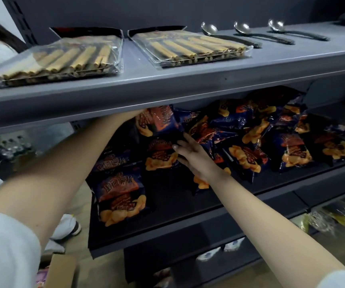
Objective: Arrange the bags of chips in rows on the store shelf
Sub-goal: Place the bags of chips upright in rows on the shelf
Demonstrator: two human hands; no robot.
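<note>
here, right hand presses glossy crinkled chip bags.

You have one view only, from the camera on your head, so nothing is shared with a second. It looks forward and down at the dark middle shelf from close in, slightly left of its centre. Above that shelf the grey upper shelf crosses the frame; below it, lower shelving shows.
</note>
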